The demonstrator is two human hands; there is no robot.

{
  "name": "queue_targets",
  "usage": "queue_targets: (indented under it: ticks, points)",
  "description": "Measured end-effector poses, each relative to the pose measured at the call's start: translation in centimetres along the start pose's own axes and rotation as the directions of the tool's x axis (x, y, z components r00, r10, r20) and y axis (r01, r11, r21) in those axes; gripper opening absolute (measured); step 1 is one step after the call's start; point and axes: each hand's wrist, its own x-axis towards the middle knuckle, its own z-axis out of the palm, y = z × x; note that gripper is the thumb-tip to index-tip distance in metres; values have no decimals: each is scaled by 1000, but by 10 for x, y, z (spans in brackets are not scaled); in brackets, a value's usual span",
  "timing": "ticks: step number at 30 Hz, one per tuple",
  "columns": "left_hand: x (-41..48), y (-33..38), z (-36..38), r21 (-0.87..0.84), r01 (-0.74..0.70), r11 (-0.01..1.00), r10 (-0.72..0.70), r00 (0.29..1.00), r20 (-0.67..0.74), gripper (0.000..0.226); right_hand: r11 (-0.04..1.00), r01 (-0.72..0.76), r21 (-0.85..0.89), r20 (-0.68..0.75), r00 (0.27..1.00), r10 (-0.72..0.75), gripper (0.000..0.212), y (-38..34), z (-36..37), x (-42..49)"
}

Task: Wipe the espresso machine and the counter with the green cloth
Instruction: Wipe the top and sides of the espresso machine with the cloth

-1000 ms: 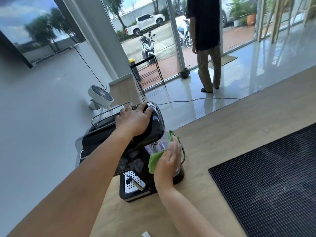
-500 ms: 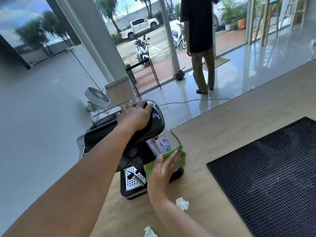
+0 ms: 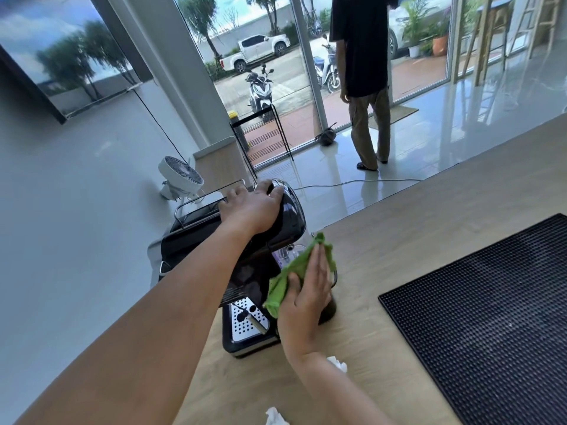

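On a pale wooden bench (image 3: 429, 240) in a bright room with a glossy tiled floor (image 3: 429, 133) and glass doors stands one black espresso machine (image 3: 190, 246). To the right of the machine, well apart, lies one black rubber mat (image 3: 491, 317). Two crumpled white tissues lie nearer the viewer than the machine, one (image 3: 337, 363) just beside its base and one (image 3: 274, 417) farther off. Beyond the machine are one white fan (image 3: 179, 176), one standing person (image 3: 365, 56) and, outside, two scooters. The left hand (image 3: 251, 210) lies on the machine's top, fingers curled over its far edge. The right hand (image 3: 306, 296), fingers straight and together, presses the one green cloth (image 3: 285, 280) flat against the machine's right side.
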Motion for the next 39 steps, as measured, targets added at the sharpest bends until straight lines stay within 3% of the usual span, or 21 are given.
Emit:
queue_targets:
  ticks: [3, 6, 11, 15, 23, 26, 30, 35, 39]
  points:
    - [2, 0, 0, 7, 5, 1000, -5, 1000, -3, 59, 992, 129, 2, -13, 992, -129, 57, -20, -5, 26]
    - [2, -1, 1, 6, 9, 1000, -9, 1000, 2, 60, 970, 233, -77, 63, 972, -228, 59, 2, -13, 22]
    - [-1, -1, 0, -2, -2, 1000, 2, 1000, 5, 60, 964, 98, -248, 189, 981, -51, 61, 76, -26, -15]
    - [-2, -1, -1, -8, -1, 1000, 1, 1000, 9, 60, 964, -1, -266, 204, 977, 57, 64, 87, -30, -20]
    - [1, 0, 0, -4, -3, 1000, 3, 1000, 2, 61, 983, 119, -143, 139, 985, -99, 59, 27, -17, 7]
    - [1, 0, 1, -7, 3, 1000, -3, 1000, 5, 61, 984, -7, -176, 234, 971, 49, 62, 67, -26, -15]
    - [1, 0, 1, -12, 3, 1000, -2, 1000, 8, 61, 926, -204, -317, 347, 884, 313, 69, 103, -40, -25]
    - [4, -1, 2, -7, 15, 1000, -15, 1000, 3, 61, 915, -185, -359, 464, 815, 347, 70, 104, -43, -13]
    - [3, 0, 3, -7, 15, 1000, -15, 1000, 5, 61, 863, -301, -405, 403, 789, 464, 74, 102, -41, -26]
